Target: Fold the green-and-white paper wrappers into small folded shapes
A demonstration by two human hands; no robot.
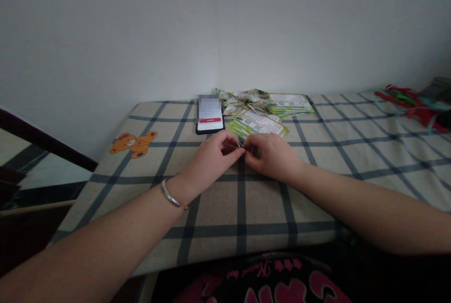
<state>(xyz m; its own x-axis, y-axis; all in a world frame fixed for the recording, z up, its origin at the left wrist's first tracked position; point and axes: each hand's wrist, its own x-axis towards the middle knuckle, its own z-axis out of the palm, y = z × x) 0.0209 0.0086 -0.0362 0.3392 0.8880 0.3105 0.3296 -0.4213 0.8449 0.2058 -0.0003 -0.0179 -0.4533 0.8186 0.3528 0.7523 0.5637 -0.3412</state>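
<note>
My left hand [221, 150], with a silver bracelet [171, 194] at the wrist, is closed in a pinch. Facing it, my right hand [268, 152] pinches too, and the fingertips of both hands meet over the checked cloth. Between them shows a small thin thing [239, 144], partly dark and partly light; the fingers cover most of it, and its kind cannot be made out. Just beyond my hands lie flat green-and-white printed packets [259, 123]. A phone [210, 115] with a lit screen lies beyond my left hand.
Crumpled green-and-white packets [246, 98] are heaped by the wall [218, 30], with another flat packet [291, 102] to their right. An orange bear cutout [134, 144] lies on the left of the checked tablecloth [225, 204]. Red and green strands [408, 101] lie at the far right.
</note>
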